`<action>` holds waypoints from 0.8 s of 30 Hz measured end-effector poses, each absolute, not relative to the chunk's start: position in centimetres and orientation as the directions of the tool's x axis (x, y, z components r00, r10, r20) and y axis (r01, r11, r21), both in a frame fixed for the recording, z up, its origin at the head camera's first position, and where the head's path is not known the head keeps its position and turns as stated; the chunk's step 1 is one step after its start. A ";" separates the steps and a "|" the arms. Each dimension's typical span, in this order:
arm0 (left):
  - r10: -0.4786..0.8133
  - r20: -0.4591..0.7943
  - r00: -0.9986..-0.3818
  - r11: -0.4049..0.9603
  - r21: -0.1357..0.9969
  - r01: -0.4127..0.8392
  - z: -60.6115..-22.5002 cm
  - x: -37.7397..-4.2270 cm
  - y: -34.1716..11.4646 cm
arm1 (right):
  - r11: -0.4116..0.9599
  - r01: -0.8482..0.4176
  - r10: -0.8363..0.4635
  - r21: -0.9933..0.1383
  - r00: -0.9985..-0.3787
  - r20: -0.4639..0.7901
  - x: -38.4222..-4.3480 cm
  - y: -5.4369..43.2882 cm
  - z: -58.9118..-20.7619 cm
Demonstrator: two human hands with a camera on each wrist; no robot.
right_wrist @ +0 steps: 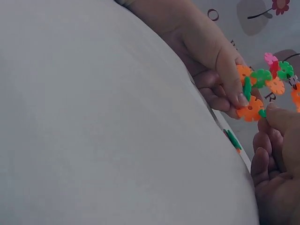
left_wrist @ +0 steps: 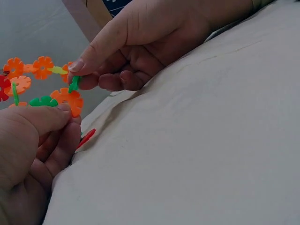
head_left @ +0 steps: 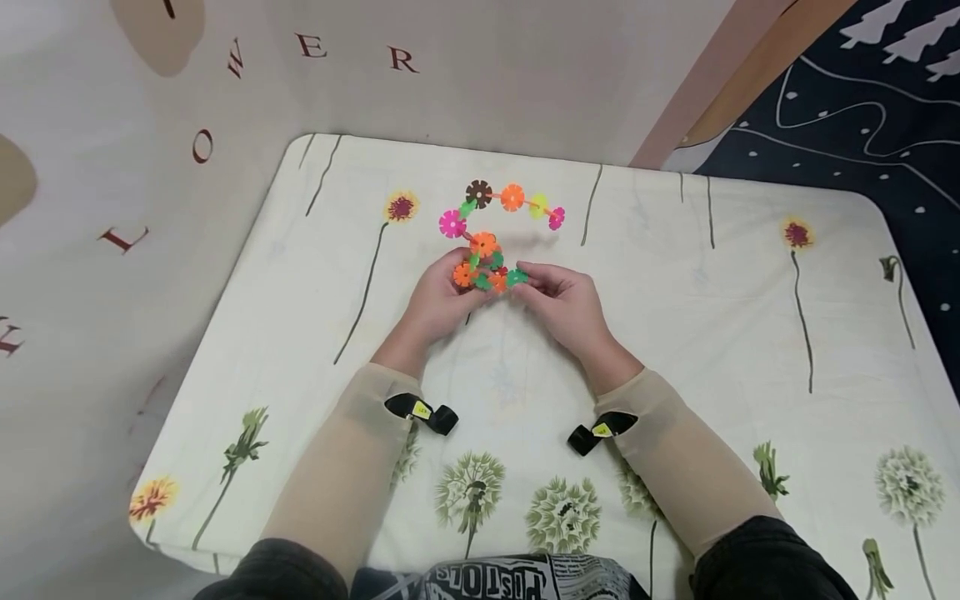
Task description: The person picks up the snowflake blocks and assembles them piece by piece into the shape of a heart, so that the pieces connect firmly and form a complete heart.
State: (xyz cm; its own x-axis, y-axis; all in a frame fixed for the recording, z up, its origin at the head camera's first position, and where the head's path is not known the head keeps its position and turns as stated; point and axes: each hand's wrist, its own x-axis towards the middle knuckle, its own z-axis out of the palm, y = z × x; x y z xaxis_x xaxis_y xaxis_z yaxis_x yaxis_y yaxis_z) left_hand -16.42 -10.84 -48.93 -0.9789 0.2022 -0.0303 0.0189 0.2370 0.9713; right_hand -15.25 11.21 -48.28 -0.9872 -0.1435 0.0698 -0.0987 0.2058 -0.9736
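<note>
Several bright plastic snowflake discs are slotted edge to edge into a curving chain (head_left: 483, 244) above the middle of the table. My left hand (head_left: 435, 300) grips a cluster of orange and green discs at the near end. Between the thumb and fingers of my right hand (head_left: 566, 307) is a green snowflake disc (head_left: 516, 277). It meets the edge of an orange disc (left_wrist: 69, 99) pinched by the left hand, as both wrist views show. Pink, brown, orange and yellow discs form the far part of the chain, ending in a small magenta disc (head_left: 557, 218).
A pale flower-print cloth covers the table (head_left: 697, 333). Behind it stands a light wall (head_left: 525, 83) with letters, and a dark panel (head_left: 862, 125) with white trees is at the right. In the right wrist view, green and red pieces (right_wrist: 233, 139) show near the table's edge.
</note>
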 end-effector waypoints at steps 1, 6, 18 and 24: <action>0.201 -0.033 -0.979 0.248 0.969 0.019 -48.9 -16.4 -10.8 | 0.209 -0.093 -0.150 -0.974 -0.987 0.062 -15.2 11.3 -48.2; 0.193 -0.053 -0.980 0.318 0.948 0.012 -48.9 -16.4 -10.8 | 0.225 -0.063 -0.176 -0.972 -0.984 0.023 -15.2 11.5 -47.9; 0.176 -0.087 -0.981 0.381 0.924 -0.014 -48.5 -16.4 -10.8 | 0.222 -0.058 -0.169 -0.973 -0.985 0.020 -15.2 11.1 -47.9; 0.187 -0.093 -0.978 0.361 0.932 -0.020 -48.7 -16.3 -10.6 | 0.213 -0.049 -0.168 -0.976 -0.986 0.012 -15.1 11.2 -47.9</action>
